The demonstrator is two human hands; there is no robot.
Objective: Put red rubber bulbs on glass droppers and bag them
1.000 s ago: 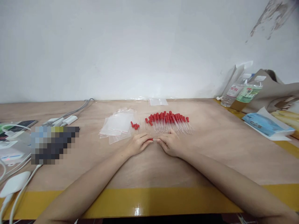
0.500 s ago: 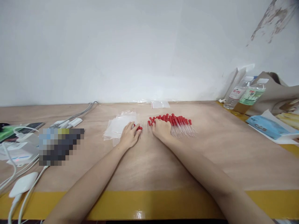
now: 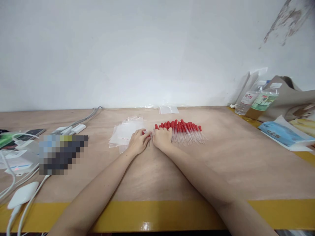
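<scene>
My left hand (image 3: 138,142) rests on the wooden table (image 3: 157,170) with its fingers curled over a few small red rubber bulbs (image 3: 147,133), pinching one. Just to its right, almost touching, my right hand (image 3: 161,139) lies fingers curled at the left end of a row of clear droppers with red bulbs (image 3: 188,130). What its fingertips hold is hidden. A stack of clear zip bags (image 3: 125,131) lies just left of my left hand.
Another small zip bag (image 3: 168,109) lies by the wall. Chargers, cables and a phone (image 3: 22,144) crowd the left side. Two plastic bottles (image 3: 261,98), a brown bag and a blue packet (image 3: 283,133) sit at the right. Yellow tape (image 3: 157,216) marks the near edge.
Both hands went from holding a dropper between them near me out to the bulbs and the dropper row, then drew together at the row's left end.
</scene>
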